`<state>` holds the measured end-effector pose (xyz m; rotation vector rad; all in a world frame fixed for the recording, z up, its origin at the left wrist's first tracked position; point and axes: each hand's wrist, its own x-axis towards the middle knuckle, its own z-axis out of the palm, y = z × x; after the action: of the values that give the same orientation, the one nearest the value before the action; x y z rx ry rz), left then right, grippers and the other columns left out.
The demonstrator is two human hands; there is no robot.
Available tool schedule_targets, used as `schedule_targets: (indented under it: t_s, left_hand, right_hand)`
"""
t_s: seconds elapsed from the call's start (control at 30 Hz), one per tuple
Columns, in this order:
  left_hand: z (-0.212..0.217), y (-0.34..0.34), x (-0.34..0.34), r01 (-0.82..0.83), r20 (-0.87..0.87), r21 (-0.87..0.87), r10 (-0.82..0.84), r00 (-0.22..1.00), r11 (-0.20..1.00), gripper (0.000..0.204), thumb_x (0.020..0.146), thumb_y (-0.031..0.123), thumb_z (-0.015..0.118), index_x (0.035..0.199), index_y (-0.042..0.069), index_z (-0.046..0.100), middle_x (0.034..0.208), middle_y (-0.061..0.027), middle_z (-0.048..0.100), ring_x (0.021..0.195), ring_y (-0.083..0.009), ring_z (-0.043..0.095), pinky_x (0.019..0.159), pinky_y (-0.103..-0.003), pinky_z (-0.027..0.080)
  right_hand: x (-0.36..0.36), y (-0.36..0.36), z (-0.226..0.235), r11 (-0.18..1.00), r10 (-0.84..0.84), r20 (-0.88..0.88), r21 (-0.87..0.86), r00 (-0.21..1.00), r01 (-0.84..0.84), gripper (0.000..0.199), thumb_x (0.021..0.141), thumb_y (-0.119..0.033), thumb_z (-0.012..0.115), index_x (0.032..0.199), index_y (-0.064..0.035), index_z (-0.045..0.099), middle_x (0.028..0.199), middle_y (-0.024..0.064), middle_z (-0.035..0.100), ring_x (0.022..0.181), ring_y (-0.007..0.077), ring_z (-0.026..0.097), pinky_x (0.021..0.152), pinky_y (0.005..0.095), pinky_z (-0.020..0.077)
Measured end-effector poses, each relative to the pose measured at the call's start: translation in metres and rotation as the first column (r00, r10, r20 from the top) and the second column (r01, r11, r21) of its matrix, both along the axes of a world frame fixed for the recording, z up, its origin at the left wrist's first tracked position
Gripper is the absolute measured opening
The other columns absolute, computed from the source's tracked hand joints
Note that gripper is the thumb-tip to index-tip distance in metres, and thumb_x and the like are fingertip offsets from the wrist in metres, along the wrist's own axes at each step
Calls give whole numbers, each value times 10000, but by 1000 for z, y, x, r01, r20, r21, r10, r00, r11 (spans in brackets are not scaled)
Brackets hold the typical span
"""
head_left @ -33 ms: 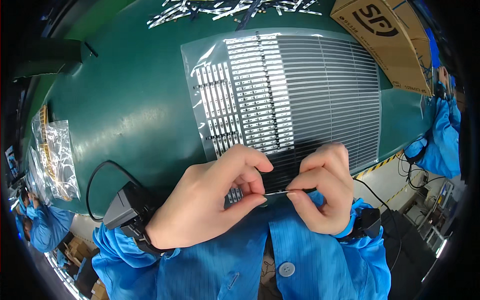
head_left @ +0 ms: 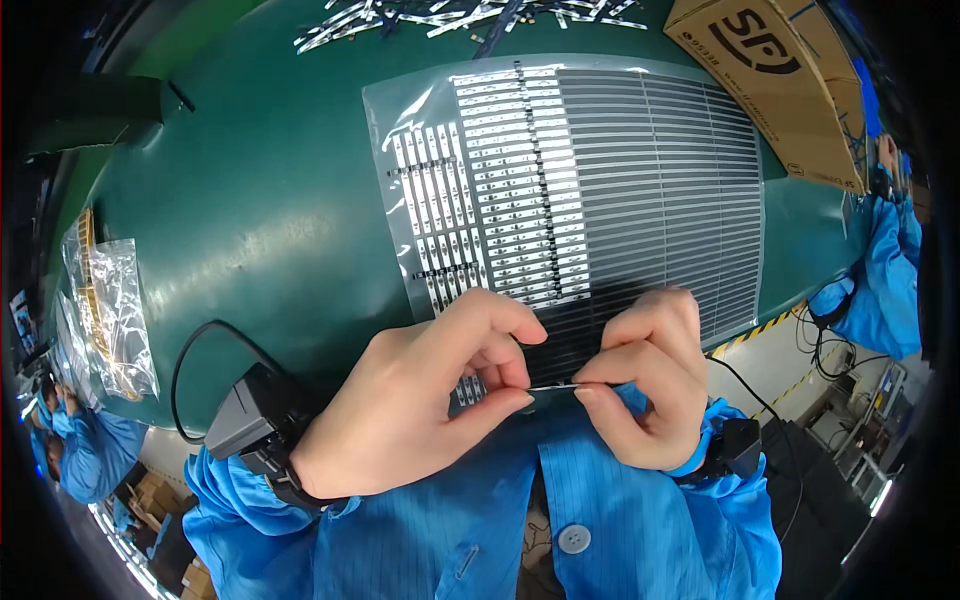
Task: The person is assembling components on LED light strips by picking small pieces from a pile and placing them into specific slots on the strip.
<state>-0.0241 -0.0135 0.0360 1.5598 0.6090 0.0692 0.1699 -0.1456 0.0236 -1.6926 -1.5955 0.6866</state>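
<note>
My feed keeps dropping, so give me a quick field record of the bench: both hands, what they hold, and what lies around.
left hand: pinches one end of a thin strip
right hand: pinches the other end
strip: narrow, level between the hands
panel sheet: flat on the green table, many strips in rows
cardboard box: far right
clear bags: left edge
loose strips: far edge

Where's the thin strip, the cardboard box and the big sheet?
Strip (head_left: 552, 387), head view, its middle between both hands.
Box (head_left: 790, 80), head view, its top face.
Sheet (head_left: 640, 170), head view, its striped middle.
</note>
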Motion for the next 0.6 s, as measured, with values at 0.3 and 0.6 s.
schedule_targets:
  t_s: [0.3, 0.6]
  left_hand:
    - [-16, 16, -18, -112, 227, 318, 39, 973, 942, 254, 833, 19, 705, 1075, 45, 632, 1076, -182, 657, 889, -232, 648, 740, -322, 498]
    - [-48, 25, -21, -51, 160, 941, -304, 939, 335, 273, 633, 121, 715, 901, 128, 762, 995, -58, 686, 865, -201, 650, 704, -313, 514]
  right_hand:
    - [-2, -12, -16, 950, -242, 42, 211, 969, 228, 157, 629, -137, 748, 756, -113, 659, 878, 69, 521, 815, 237, 442, 753, 374, 374]
    - [-11, 5, -17, 944, -325, -37, -72, 945, 322, 64, 731, -89, 699, 750, -78, 639, 983, 94, 528, 928, 235, 425, 857, 339, 336]
